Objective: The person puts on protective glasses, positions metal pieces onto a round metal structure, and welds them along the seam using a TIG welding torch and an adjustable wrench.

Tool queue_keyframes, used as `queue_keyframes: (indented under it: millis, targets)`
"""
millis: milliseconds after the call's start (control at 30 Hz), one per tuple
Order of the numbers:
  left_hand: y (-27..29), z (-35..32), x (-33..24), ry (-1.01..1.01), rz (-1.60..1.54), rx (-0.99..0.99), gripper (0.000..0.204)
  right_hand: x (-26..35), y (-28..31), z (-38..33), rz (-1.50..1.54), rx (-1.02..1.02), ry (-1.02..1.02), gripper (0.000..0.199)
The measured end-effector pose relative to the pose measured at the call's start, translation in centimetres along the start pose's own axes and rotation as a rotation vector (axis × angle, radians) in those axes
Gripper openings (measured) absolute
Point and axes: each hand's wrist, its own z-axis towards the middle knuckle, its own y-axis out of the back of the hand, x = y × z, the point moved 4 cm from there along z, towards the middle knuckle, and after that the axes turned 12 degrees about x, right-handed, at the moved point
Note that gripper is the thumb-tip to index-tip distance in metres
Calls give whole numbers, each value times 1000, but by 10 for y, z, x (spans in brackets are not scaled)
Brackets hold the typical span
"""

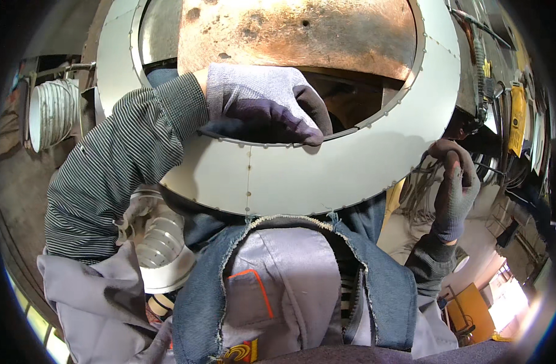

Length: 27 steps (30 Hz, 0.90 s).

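Observation:
A large pale sheet-metal ring (302,176) lies across my lap, with seams and small spot-like marks along its edges. My left hand (272,103), in a grey knit glove with a dark coated palm, reaches over the ring's opening. Its fingers are closed on the inner rim at the near side, part of them hidden below the edge. At the ring's outer right edge, my gloved right hand (454,185) is closed in a pinch. A thin dark bit shows by its fingertips, too small to name.
A scorched, stained wooden board (296,30) lies beneath the ring's far part. Ribbed pale duct pieces stand at the far left (54,114) and beside my left leg (161,239). To the right are cables, hoses (479,67) and a yellow object (517,118). A denim apron (381,285) covers my front.

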Motion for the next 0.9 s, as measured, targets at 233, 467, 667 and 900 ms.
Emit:
queue_keyframes:
  millis: [233, 467, 667, 900]
  targets:
    - [-7, -5, -4, 20, -67, 6, 34, 5, 14, 4, -163, -41, 14, 28]
    - [-22, -12, 4, -22, -160, -135, 38, -7, 105, 109, -808, -263, 290, 47]
    - [-28, -16, -3, -21, -185, -185, 35, -44, 128, 158, -1102, -119, 74, 72]
    - [-30, -17, 11, 121, -320, -201, 31, -39, 115, 146, -950, -93, -58, 74]
